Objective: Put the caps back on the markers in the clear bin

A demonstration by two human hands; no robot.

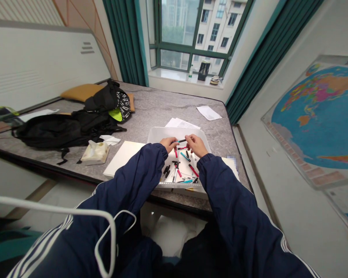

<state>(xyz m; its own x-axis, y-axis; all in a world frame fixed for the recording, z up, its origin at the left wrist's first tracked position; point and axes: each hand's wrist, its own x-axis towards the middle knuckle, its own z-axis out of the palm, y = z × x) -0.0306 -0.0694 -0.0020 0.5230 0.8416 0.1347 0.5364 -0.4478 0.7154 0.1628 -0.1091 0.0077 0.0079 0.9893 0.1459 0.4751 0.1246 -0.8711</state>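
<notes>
Far left on the bed [159, 101]: black backpack [55, 125] is lying flat, yellow-brown pillow [81, 92] sitting behind it. Tissue box [95, 154] is standing in front, right of the pack, a tissue poking out. White board [123, 156] is lying flat next, just left of the clear tray [159, 133]. Black pens [166, 171] are lying in a loose cluster at the tray's front left. Left hand [168, 144] is hovering over the tray, grip narrow, fingertips pinching one end of a dark pen [182, 141]. That pen is bridging both hands above the tray, near level; a bit of blue is showing at the left fingertips, can't tell if it's a cap. Papers [182, 122] are lying just behind the tray. Blue pen [185, 156] is lying slanted mid-tray, red pen [193, 170] lying nearer the front, to its right. Right hand [196, 144] is holding the dark pen's other end, grip also narrow. Loose sheet [209, 113] is lying farther back. Far right, world map [324, 112] is hanging on the wall [295, 204].
</notes>
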